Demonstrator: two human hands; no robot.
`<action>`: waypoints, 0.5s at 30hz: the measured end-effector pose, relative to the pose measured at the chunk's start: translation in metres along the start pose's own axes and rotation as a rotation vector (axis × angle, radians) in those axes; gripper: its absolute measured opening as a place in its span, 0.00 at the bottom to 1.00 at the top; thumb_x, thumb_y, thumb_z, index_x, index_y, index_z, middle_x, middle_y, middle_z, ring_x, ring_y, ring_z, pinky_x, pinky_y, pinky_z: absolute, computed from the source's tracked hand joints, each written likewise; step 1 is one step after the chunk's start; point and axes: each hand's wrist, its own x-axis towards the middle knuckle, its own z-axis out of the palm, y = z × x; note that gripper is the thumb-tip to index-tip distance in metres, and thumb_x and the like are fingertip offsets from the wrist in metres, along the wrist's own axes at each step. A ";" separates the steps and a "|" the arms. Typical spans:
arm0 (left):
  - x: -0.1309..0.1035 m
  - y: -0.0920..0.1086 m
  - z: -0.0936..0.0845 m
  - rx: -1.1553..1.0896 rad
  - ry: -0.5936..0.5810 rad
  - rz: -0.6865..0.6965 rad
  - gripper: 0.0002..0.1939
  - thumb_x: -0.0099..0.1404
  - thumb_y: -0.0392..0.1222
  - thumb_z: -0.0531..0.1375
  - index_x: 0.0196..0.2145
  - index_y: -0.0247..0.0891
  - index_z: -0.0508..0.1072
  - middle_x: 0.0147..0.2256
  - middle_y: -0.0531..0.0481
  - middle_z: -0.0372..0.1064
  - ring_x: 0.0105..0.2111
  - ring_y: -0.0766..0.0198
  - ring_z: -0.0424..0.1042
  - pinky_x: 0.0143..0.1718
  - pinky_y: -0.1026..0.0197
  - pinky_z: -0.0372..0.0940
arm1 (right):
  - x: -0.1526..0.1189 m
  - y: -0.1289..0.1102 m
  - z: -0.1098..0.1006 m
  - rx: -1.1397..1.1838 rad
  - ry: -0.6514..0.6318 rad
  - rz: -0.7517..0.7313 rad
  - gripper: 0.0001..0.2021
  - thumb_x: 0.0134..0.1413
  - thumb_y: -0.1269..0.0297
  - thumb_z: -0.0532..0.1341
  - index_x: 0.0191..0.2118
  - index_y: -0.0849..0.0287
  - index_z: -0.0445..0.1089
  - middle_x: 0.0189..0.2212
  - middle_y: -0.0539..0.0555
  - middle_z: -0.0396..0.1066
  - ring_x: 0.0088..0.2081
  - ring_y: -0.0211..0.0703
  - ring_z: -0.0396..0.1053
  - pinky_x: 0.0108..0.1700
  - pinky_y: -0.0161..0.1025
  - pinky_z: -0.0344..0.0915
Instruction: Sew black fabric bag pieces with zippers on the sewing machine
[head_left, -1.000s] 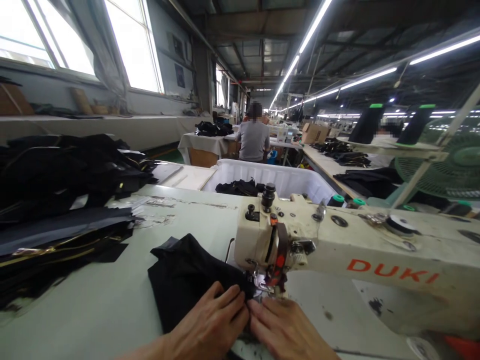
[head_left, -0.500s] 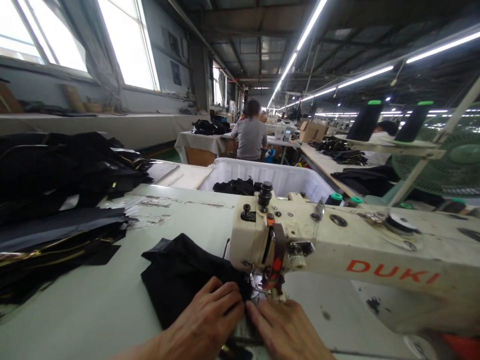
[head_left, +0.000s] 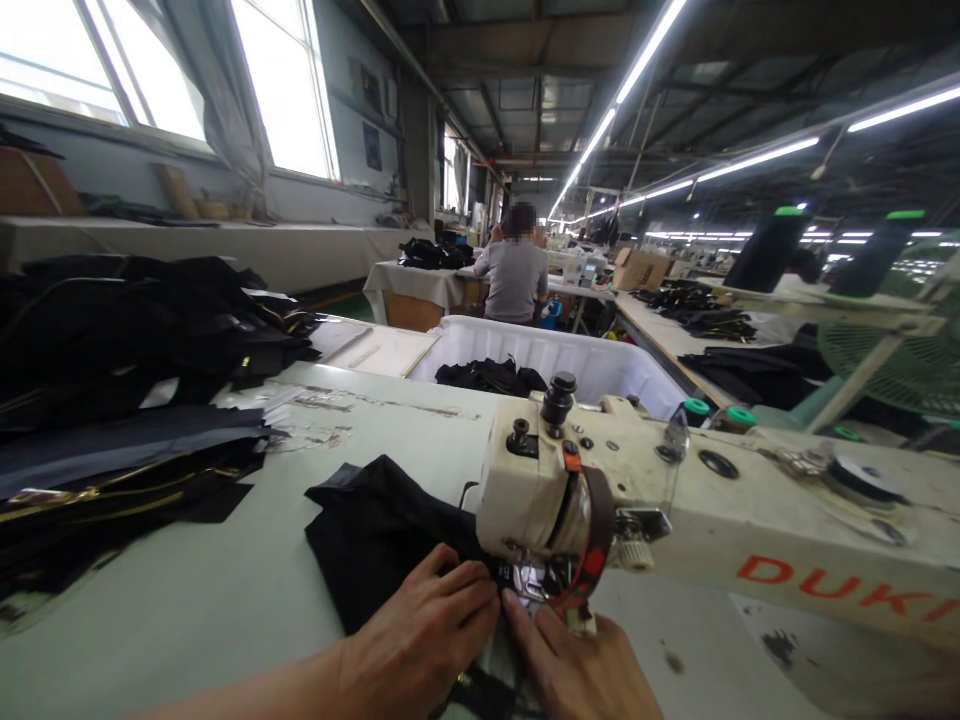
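A black fabric piece [head_left: 382, 530] lies on the pale sewing table, its right edge at the presser foot [head_left: 534, 580] of the sewing machine [head_left: 525, 480]. My left hand [head_left: 439, 615] is closed on the fabric, with curled fingers pressing its edge just left of the foot. In front of the foot, my right hand [head_left: 574, 655] holds the fabric's edge, its foremost digit pointing at the seam. Its other fingertips are partly hidden by the machine head. Below my hands, part of a dark strip with gold-coloured zipper teeth [head_left: 465, 680] shows.
Black pieces with gold zippers [head_left: 135, 480] are stacked at the left. Behind the machine stands a white plastic bin [head_left: 600, 365] with black cloth inside. Thread cones [head_left: 765, 250] and a green fan [head_left: 877, 350] are at the right. A person in grey [head_left: 516, 275] sits ahead.
The view has shifted so that the machine and table appear farther right and the machine slightly lower. Both hands stay at the presser foot with the fabric, with little change in their hold.
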 end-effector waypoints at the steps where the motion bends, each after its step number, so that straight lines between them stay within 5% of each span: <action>1: 0.000 -0.002 0.000 0.002 0.002 -0.003 0.09 0.73 0.34 0.51 0.42 0.39 0.71 0.37 0.47 0.72 0.41 0.58 0.71 0.48 0.55 0.61 | 0.001 0.000 -0.001 -0.001 0.000 0.005 0.15 0.60 0.76 0.57 0.53 0.64 0.65 0.26 0.52 0.73 0.24 0.41 0.69 0.23 0.35 0.60; 15: 0.010 -0.010 0.002 -0.109 -0.074 -0.078 0.04 0.71 0.33 0.54 0.40 0.38 0.68 0.40 0.48 0.73 0.44 0.57 0.70 0.52 0.51 0.56 | 0.009 0.004 -0.016 0.056 -0.099 0.055 0.11 0.65 0.75 0.51 0.46 0.57 0.68 0.29 0.51 0.75 0.26 0.40 0.73 0.25 0.34 0.64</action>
